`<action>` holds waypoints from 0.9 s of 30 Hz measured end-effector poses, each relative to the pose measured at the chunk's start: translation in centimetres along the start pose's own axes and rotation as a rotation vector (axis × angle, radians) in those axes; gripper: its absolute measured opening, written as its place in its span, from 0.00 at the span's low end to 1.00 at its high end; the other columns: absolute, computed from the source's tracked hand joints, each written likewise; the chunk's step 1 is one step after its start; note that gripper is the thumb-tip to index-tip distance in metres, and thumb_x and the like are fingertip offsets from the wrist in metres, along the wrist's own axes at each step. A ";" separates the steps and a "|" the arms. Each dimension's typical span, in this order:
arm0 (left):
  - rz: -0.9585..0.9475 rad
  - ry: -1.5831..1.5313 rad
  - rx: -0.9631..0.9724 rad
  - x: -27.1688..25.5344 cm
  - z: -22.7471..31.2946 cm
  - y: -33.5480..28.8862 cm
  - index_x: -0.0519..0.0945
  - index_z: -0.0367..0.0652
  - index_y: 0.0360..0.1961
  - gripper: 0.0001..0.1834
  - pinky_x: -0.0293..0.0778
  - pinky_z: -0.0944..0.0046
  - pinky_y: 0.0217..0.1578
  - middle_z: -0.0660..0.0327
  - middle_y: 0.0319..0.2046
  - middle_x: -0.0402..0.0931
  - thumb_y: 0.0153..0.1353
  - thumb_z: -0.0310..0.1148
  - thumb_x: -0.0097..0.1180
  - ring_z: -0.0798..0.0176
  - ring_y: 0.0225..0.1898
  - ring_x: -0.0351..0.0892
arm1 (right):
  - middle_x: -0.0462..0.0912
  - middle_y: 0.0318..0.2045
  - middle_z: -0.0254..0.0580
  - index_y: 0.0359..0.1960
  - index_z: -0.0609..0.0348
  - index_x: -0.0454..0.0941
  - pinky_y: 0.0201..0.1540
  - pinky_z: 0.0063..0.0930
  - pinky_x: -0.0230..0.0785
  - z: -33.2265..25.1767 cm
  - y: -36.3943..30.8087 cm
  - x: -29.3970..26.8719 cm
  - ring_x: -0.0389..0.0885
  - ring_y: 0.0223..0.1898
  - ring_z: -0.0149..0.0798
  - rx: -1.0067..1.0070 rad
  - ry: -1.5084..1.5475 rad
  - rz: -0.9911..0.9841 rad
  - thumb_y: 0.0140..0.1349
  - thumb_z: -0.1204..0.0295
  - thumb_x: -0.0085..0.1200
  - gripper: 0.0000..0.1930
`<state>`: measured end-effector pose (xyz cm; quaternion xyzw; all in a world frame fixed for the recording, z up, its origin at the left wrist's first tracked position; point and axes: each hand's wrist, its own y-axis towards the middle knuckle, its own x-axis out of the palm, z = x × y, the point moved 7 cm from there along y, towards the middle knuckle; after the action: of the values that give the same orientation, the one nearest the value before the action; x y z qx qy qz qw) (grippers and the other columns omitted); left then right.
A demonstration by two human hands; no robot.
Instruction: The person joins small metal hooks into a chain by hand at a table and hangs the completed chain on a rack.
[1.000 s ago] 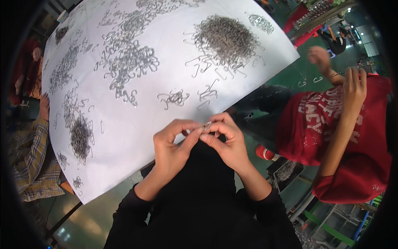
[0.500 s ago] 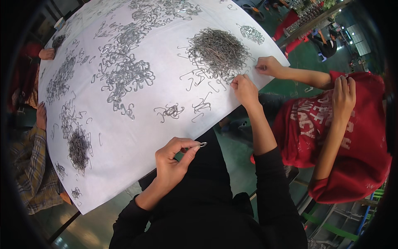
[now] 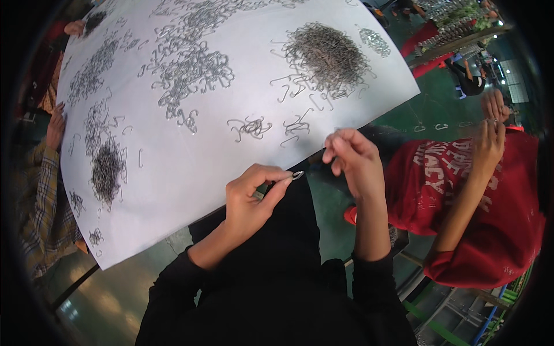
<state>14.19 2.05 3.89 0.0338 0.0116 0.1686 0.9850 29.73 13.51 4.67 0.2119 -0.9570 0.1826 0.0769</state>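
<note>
My left hand (image 3: 257,193) pinches a small silver metal link (image 3: 298,175) between thumb and forefinger, just off the near edge of the table. To its right, my right hand (image 3: 355,158) is raised by the table's edge with its fingers curled together. Whatever its fingertips hold is too thin and blurred to make out. Beyond it on the white tabletop (image 3: 190,190) lie a few loose bent wire hooks (image 3: 297,127) and a small tangle of wire hooks (image 3: 252,128). Farther off is a large dark heap of wire hooks (image 3: 329,57).
Many silver hooks (image 3: 196,69) spread across the table's middle, with another dark heap (image 3: 107,173) at left. A person in a red shirt (image 3: 456,184) sits close on my right, hands near a thin chain of links (image 3: 441,126). A plaid sleeve (image 3: 43,202) shows at left.
My right hand has left the edge of the large heap and come back toward my left hand. The left hand keeps its link. The neighbour's far hand has moved off the table.
</note>
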 end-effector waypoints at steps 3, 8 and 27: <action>0.014 0.026 0.049 0.2 0.2 -0.1 0.80 0.35 0.32 0.04 0.70 0.74 0.31 0.60 0.28 0.78 0.53 0.19 0.58 0.72 0.29 0.75 | 0.76 0.34 0.35 0.32 0.62 0.77 0.26 0.14 0.60 -0.1 -3.6 2.9 0.70 0.28 0.22 -0.102 0.059 -0.124 0.58 0.77 0.55 0.03; 0.027 0.071 0.163 0.3 0.7 -0.3 0.81 0.37 0.33 0.07 0.72 0.70 0.30 0.59 0.29 0.79 0.50 0.19 0.61 0.66 0.29 0.78 | 0.72 0.37 0.35 0.33 0.64 0.76 0.46 0.20 0.61 0.6 -4.5 3.5 0.70 0.41 0.27 -0.099 0.085 -0.109 0.56 0.80 0.55 0.03; 0.455 0.806 0.185 -13.1 -2.5 3.8 0.82 0.39 0.35 0.09 0.73 0.64 0.34 0.54 0.33 0.79 0.51 0.24 0.60 0.58 0.32 0.78 | 0.69 0.37 0.36 0.31 0.61 0.76 0.40 0.19 0.60 -0.8 -5.7 3.4 0.66 0.38 0.28 -0.400 -0.106 0.021 0.54 0.80 0.56 0.04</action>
<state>0.50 1.41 1.82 0.0548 0.4005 0.3782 0.8328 29.26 7.71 7.97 0.1917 -0.9790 -0.0216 0.0652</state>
